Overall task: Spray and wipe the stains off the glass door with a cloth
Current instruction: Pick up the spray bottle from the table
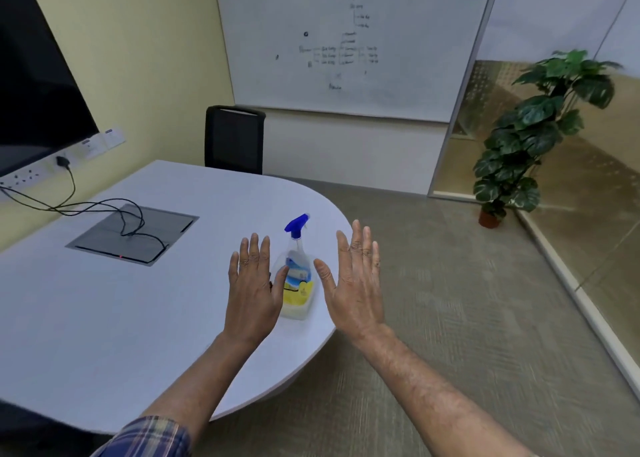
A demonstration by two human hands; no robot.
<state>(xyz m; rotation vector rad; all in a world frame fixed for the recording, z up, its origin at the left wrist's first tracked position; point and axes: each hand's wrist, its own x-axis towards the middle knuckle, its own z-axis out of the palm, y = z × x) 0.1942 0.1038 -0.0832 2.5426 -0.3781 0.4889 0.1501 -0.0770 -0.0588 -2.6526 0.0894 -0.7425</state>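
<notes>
A clear spray bottle (298, 276) with a blue trigger head and a yellow and blue label stands upright near the rounded edge of the white table (138, 318). My left hand (252, 286) is held flat, fingers spread, just left of the bottle and partly in front of it. My right hand (356, 283) is held flat and spread just right of the bottle, over the table edge. Neither hand holds anything. Glass panels (554, 165) run along the right side of the room. No cloth is in view.
A grey cable hatch (104, 238) with black cords sits in the table top. A black monitor (34, 75) hangs at the left wall, a black chair (233, 139) stands behind the table, a whiteboard (346, 40) is on the far wall, and a potted plant (530, 137) stands by the glass.
</notes>
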